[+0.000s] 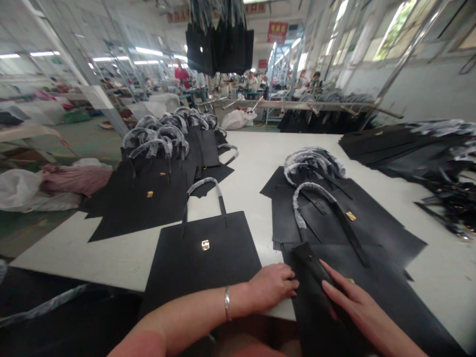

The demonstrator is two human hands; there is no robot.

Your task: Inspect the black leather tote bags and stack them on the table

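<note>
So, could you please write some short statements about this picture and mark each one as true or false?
1. The left hand has a silver bracelet at its wrist. True.
2. The tabletop is black. False: it is white.
3. The right hand holds a long dark object. True.
4. The left hand wears a glove. False: it is bare.
5. Black bags hang in the upper part of the view. True.
</note>
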